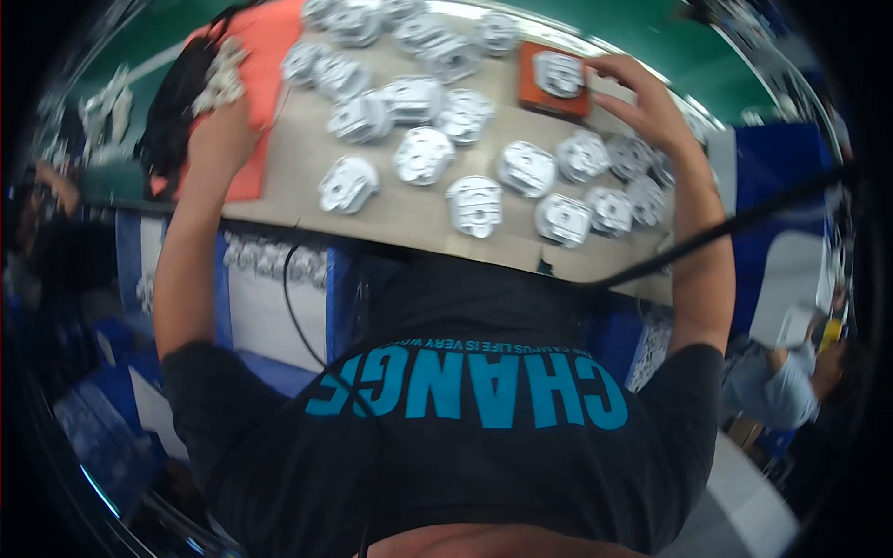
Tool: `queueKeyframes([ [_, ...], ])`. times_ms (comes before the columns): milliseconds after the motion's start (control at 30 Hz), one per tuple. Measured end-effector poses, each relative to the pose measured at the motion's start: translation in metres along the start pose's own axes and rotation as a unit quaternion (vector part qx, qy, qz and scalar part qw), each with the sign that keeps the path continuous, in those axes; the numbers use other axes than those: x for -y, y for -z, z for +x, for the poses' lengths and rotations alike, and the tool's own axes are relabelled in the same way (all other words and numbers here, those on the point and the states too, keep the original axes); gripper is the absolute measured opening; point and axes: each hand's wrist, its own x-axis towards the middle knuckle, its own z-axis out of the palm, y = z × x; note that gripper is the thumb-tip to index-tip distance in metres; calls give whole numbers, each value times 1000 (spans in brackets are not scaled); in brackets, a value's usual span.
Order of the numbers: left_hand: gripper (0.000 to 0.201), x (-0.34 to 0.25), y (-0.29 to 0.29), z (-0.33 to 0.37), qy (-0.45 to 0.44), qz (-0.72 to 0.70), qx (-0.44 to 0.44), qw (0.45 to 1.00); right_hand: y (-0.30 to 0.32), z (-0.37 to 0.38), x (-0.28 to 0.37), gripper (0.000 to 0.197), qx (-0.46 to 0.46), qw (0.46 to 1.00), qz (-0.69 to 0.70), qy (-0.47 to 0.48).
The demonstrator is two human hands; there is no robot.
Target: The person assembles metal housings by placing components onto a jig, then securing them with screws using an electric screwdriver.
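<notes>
One silvery, lobed, metal-looking casting (pixel 560 73) lies on a square orange block (pixel 549 106), probably stiff, best pinched by its edges; right hand (pixel 651 104) half-open, seemingly empty beside it, left hand (pixel 223 138) grip unclear

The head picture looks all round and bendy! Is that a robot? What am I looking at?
No robot here, just a person with two bare hands. The camera sits on their head and looks down, and its very wide lens bends the edges. On the table lie many white parts. The right hand is open beside an orange block with one white part on top. The left hand is at some small pale pieces near a red-orange sheet; it's too blurry to tell whether it holds any.
</notes>
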Motion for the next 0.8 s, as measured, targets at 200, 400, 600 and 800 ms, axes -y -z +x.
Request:
queueKeyframes([
  [200, 38, 20, -1, -10, -4, -53, -34, 998, -8, 2, 4, 45, -52, 998, -20, -1],
  [400, 32, -30, 66, 8, -107, -578, -110, 802, -6, -3, -17, 47, -106, 989, -99, -14],
  [600, 34, -184, 100, 57, -306, -645, 33, 699, 4, -7, 6, 45, -121, 985, -115, -44],
  [800, 29, -277, 86, 95, -361, -603, 62, 709, 4, -20, 1, 43, -136, 984, -97, -60],
])
